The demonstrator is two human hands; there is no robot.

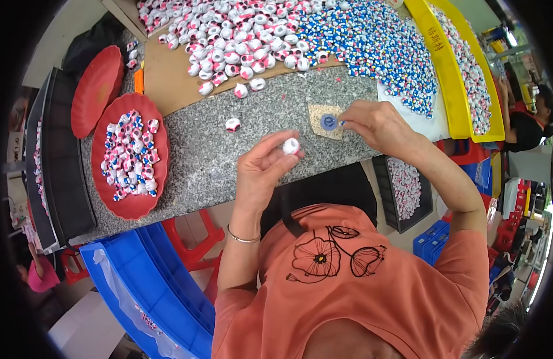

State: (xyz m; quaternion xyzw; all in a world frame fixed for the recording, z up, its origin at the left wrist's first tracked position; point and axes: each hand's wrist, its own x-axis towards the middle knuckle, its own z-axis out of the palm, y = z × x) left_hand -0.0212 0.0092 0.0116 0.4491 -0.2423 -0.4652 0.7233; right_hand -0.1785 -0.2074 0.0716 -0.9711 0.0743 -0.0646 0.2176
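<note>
Head view: left hand (261, 170) pinches a small white bead (291, 146) in its fingers above the speckled worktop (192, 155). Right hand (375, 122) fingers close on something tiny, probably a sticker, at the blue disc (328, 122) on a tan pad (324, 119). Step looks like decorating the bead; next move needs both hands brought together precisely. Red tray (160, 179) of finished pieces sits left.

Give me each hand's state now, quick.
Left hand: closed on a small white bead.
Right hand: fingertips pinched at the blue disc on the table.
</note>
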